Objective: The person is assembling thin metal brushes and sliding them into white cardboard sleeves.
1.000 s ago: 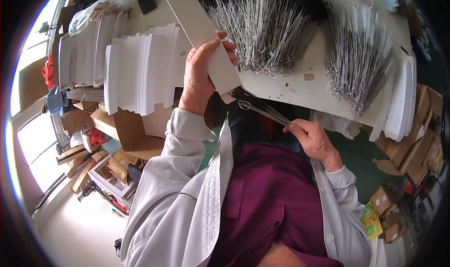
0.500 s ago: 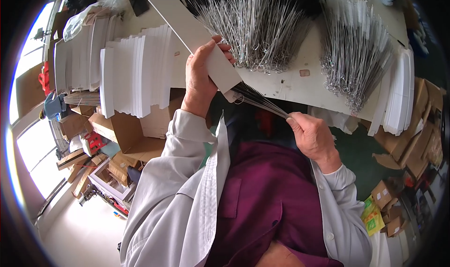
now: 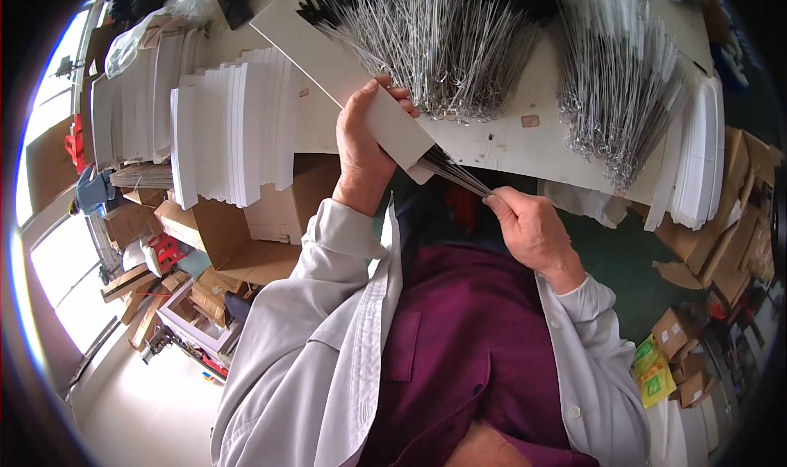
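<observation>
My left hand [image 3: 362, 135] is wrapped round a long, flat white box [image 3: 398, 131], held slantwise above the table's front edge. At its near end the box is open, with a flap sticking out. A bundle of thin wire-handled brushes [image 3: 461, 172] runs into that opening, their bristle ends inside and out of sight. My right hand [image 3: 531, 228] pinches the wire ends of this bundle. Just beyond the box lies a big pile of black-bristled wire brushes [image 3: 459, 57], loop ends toward me. Farther right is another pile of wire brushes with pale bristles [image 3: 619, 82].
Upright flat white boxes [image 3: 234, 127] stand in a row on the left of the white table [image 3: 492, 149]. More white boxes [image 3: 701, 156] stack at its right edge. An open cardboard carton [image 3: 238, 242] sits below left. Cardboard pieces [image 3: 713, 213] lie at the right.
The brushes have slid farther into the box, and less of their length shows. My right hand has moved left toward the opening; my left hand and the box have shifted slightly toward me.
</observation>
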`<move>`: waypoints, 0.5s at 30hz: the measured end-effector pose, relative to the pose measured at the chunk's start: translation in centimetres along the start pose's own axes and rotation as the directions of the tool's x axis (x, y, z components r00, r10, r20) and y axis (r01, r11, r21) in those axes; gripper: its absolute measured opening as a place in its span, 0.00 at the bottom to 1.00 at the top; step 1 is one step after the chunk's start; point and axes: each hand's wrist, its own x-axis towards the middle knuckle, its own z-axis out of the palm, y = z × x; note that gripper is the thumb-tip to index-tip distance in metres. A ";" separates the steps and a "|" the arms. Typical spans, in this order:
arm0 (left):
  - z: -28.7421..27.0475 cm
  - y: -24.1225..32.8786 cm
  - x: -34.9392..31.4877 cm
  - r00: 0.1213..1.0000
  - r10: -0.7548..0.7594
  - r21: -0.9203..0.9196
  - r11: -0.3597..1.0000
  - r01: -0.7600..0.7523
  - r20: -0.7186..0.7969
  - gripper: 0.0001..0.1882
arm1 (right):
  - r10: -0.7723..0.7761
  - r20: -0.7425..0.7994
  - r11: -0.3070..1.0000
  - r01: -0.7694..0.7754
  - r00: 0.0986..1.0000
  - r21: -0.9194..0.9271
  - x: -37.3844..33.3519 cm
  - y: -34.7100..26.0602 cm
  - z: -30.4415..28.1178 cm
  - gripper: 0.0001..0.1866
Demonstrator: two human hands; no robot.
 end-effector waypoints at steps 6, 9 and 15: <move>-0.5 0.0 0.3 0.999 0.008 -0.067 0.998 -0.011 -0.048 0.22 | -0.005 -0.013 0.997 0.004 1.000 -0.082 1.6 -1.0 0.9 0.11; -0.6 1.1 0.4 0.999 -0.012 -0.069 0.998 0.009 -0.049 0.21 | -0.009 -0.034 0.994 0.005 0.999 -0.110 1.5 -0.8 0.5 0.11; -0.1 -0.4 0.0 0.995 -0.027 -0.083 0.996 0.019 -0.098 0.20 | -0.026 -0.067 0.988 0.016 0.997 -0.154 1.2 -0.7 0.9 0.12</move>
